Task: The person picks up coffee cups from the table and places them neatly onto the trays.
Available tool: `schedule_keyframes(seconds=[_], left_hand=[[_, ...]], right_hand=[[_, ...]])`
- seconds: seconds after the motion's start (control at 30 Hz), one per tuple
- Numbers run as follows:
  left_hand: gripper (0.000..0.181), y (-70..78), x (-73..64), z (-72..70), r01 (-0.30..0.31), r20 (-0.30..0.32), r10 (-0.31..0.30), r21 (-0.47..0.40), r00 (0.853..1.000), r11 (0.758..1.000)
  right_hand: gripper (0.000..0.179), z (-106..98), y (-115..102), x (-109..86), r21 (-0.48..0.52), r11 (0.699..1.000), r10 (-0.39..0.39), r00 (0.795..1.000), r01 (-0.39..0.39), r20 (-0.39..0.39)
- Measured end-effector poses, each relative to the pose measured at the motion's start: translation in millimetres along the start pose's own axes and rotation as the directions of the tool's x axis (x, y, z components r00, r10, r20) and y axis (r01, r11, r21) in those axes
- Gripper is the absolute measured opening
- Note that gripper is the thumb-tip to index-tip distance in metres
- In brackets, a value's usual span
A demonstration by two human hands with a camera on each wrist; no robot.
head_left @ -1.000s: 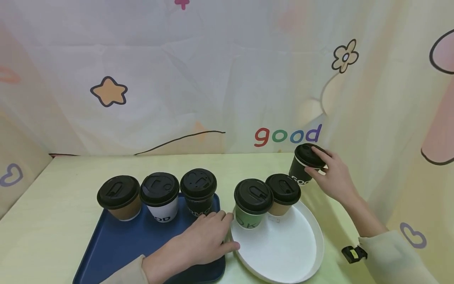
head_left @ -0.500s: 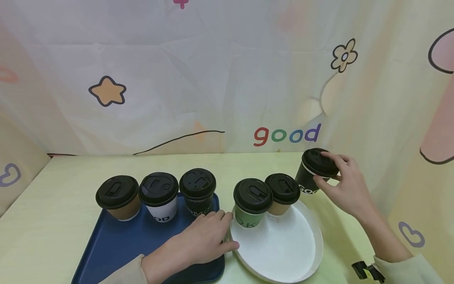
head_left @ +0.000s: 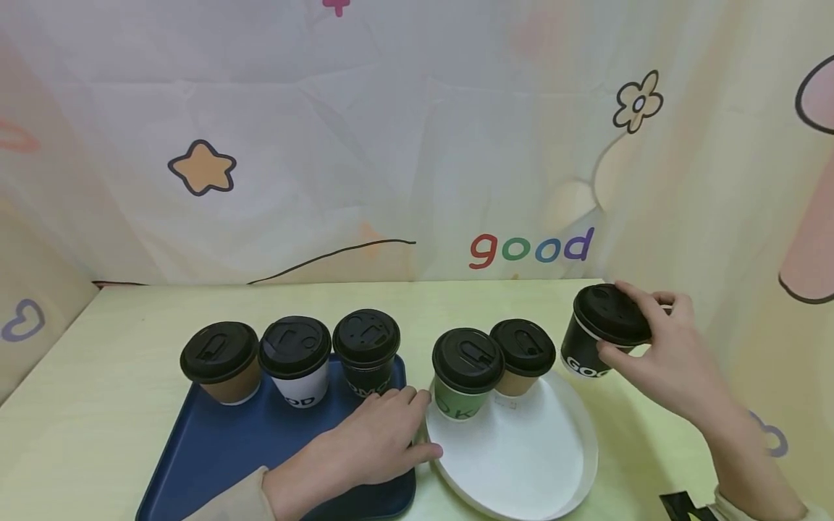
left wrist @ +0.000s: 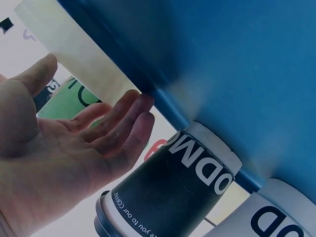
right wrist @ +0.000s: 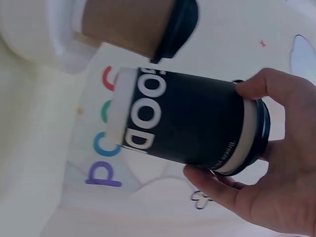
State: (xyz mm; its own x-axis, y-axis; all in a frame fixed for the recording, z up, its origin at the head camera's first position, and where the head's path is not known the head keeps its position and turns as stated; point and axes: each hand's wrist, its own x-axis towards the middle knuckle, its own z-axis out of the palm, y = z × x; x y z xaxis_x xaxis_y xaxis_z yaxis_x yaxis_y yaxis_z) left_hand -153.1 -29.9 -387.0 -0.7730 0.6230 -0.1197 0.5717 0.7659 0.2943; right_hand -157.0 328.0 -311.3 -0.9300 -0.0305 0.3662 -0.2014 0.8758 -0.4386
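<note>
My right hand point(head_left: 671, 354) grips a black lidded coffee cup point(head_left: 606, 329) near its lid, at the right of the white round tray point(head_left: 589, 470). In the right wrist view, thumb and fingers lie round the upper part of that black cup point(right wrist: 192, 121), which bears white letters. My left hand point(head_left: 374, 441) is held over the right edge of the blue tray point(head_left: 215, 449), its fingers loosely bent and nothing in them. A black lettered cup point(left wrist: 173, 187) stands just beyond those fingers. On the white tray are a green cup point(head_left: 459, 401) and a tan cup point(head_left: 515, 383).
A brown cup point(head_left: 231, 387) and a white cup point(head_left: 302, 387) stand at the back of the blue tray, left of the black lettered one. All wear black lids. Behind the pale table point(head_left: 78, 362) hangs a printed curtain point(head_left: 313, 166).
My right hand has carried the black cup rightward and nearer to me, away from the tan cup. The left hand and the other cups have stayed in place.
</note>
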Motion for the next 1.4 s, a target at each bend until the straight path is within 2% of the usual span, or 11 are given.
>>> schedule_keyframes(seconds=[0.2,0.3,0.47,0.63,0.9,1.13,1.4], left_hand=[[0.075,0.1,-0.3,-0.4,-0.005,-0.006,0.005,0.0,1.0,1.0],[0.075,0.2,-0.1,-0.8,-0.004,-0.004,0.004,-0.004,1.0,1.0],[0.074,0.8,0.0,-1.5,-0.005,0.0,0.005,-0.008,1.0,1.0],[0.073,1.0,0.3,-1.8,-0.013,-0.003,0.013,-0.006,1.0,1.0],[0.075,1.1,0.0,-1.9,-0.005,0.006,0.005,-0.006,1.0,1.0],[0.075,0.3,0.7,0.1,-0.005,0.004,0.005,-0.005,1.0,1.0],[0.073,-1.5,0.1,0.2,0.003,0.0,-0.003,0.01,1.0,1.0]], right_hand=[[0.084,-21.3,-12.9,-19.0,-0.031,0.999,-0.017,0.995,0.02,0.099],[0.087,-25.2,-17.8,-27.5,-0.031,0.997,-0.066,0.99,0.07,0.122],[0.09,-19.2,-29.0,-41.4,-0.041,0.976,-0.207,0.971,0.213,0.118],[0.093,-5.3,-43.3,-55.5,-0.008,0.965,-0.258,0.95,0.263,0.174],[0.091,17.8,-60.9,-61.0,0.067,0.974,-0.227,0.928,0.217,0.296],[0.088,33.0,-66.9,-60.6,0.084,0.979,-0.205,0.922,0.188,0.328],[0.087,35.4,-65.8,-59.7,0.049,0.982,-0.19,0.925,0.184,0.328]])
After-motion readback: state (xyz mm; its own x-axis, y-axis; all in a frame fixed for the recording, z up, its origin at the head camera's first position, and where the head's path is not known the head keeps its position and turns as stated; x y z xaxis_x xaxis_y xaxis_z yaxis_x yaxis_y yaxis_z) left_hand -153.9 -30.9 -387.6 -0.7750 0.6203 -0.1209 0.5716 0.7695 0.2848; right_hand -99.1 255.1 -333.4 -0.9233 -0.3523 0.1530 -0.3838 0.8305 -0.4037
